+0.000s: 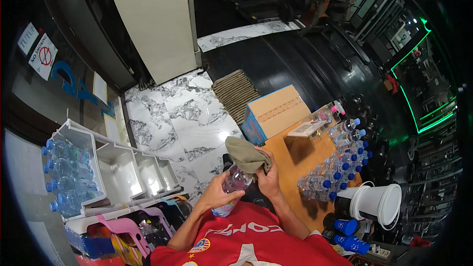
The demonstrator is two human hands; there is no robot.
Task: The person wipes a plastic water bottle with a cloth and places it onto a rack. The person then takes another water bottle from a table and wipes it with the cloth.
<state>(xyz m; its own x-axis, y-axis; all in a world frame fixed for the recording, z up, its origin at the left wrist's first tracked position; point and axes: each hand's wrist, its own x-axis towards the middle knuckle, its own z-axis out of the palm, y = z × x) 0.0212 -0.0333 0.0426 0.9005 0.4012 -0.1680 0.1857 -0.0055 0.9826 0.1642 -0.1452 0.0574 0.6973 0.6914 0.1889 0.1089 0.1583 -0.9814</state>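
Observation:
My left hand (223,192) is wrapped around a clear plastic water bottle (236,179), tilted in front of my red shirt. In my right hand (269,177) is an olive-green cloth (244,155), which lies over the upper end of the bottle. The bottle's cap is hidden by the cloth. A label shows on the bottle's lower part, below my left fingers. To the right of my hands stands a wooden table (275,155) with several capped water bottles (329,177) in rows.
A cardboard box (277,109) and a small sign stand (306,128) are by the table's far end. White tiered bins (118,170) are on the left, the first holding bottles (72,177). White buckets (377,205) stand at right. A ribbed mat (236,94) lies on the marble floor (196,125).

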